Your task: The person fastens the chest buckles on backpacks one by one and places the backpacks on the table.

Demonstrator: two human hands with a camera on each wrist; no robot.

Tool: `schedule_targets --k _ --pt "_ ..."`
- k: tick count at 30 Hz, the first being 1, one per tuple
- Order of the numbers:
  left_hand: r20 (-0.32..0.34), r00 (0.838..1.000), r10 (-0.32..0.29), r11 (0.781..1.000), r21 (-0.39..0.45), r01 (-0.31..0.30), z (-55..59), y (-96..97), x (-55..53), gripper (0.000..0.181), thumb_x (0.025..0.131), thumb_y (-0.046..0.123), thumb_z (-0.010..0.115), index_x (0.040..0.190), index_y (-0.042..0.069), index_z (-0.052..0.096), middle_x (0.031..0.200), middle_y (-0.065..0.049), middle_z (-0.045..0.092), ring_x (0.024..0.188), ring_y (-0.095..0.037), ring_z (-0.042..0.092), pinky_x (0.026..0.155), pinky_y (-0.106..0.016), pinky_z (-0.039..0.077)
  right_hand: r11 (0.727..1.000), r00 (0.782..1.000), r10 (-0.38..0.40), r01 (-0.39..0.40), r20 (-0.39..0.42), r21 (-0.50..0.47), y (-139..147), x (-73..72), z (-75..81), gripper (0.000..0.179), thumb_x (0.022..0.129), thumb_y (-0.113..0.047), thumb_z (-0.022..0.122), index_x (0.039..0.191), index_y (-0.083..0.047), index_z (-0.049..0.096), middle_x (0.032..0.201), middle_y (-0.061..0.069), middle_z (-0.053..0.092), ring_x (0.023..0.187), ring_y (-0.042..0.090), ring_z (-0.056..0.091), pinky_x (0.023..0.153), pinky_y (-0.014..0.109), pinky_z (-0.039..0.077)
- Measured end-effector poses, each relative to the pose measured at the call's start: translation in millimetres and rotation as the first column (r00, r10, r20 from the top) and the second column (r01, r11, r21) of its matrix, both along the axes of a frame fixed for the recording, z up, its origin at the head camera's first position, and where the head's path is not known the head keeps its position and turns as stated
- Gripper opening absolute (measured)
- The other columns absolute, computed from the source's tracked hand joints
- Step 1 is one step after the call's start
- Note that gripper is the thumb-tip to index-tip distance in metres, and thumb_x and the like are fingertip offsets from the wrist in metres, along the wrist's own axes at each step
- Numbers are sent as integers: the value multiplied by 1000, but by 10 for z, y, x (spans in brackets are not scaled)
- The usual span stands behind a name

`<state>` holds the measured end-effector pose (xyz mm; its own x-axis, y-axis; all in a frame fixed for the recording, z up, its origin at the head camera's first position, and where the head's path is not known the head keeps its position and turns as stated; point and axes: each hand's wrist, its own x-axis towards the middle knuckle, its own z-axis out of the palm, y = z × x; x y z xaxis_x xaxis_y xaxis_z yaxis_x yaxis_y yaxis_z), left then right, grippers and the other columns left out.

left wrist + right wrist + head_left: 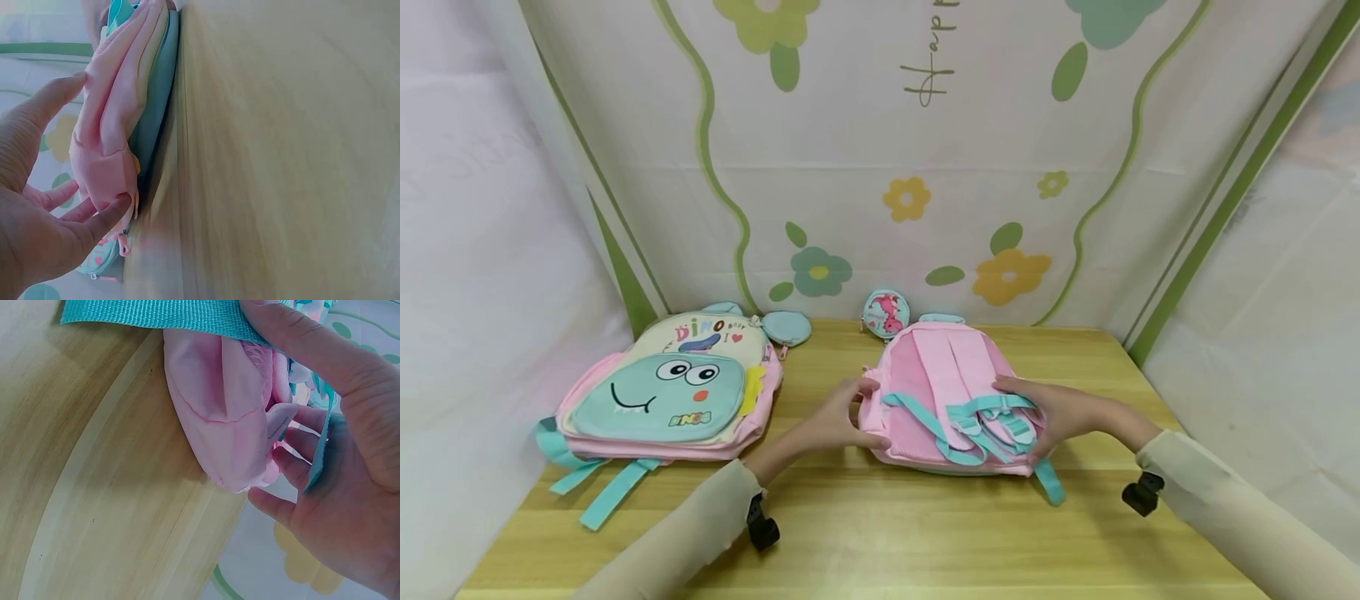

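Note:
A pink backpack point(898, 429) lies with its back panel and turquoise-buckled straps facing up. My left hand point(842, 415) is at its left side; in the left wrist view, the thumb and spread fingers point(109, 219) touch the pink side panel. At the opposite side my right hand point(1063, 414) has its thumb against a turquoise strap point(150, 314) and its straight fingers point(294, 459) by the pink fabric. Another thin strap end hangs in front of that palm. A round blue pouch with pink figures point(885, 314) stands at the bag's top.
On the left of the wooden table point(880, 533) lies a second backpack point(658, 396), its dinosaur face up and turquoise straps towards the front. A small blue pouch point(787, 327) hangs off it. Printed flower cloth point(835, 125) walls in the back and sides.

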<state>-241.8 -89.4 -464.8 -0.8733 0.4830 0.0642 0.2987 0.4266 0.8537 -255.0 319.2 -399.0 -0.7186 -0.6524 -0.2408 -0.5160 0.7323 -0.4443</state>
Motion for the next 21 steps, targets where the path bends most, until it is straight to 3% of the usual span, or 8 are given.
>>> schedule_targets --k 10,21 --pt "-44 999 -20 998 -64 17 -12 113 27 88 72 39 93 143 11 51 144 -12 47 129 -28 50 109 -52 44 999 999 -35 35 8 13 74 25 -10 128 63 -48 96 159 -2 27 161 30 31 145 53 34 111 69 34" --pt "-24 999 -27 998 -48 26 -50 161 -1 87 71 34 95 143 11 52 146 -11 45 133 -28 46 113 -51 41 999 999 -35 36 -10 12 142 40 -30 123 64 -48 96 158 -3 30 156 29 40 140 49 42 107 67 40"
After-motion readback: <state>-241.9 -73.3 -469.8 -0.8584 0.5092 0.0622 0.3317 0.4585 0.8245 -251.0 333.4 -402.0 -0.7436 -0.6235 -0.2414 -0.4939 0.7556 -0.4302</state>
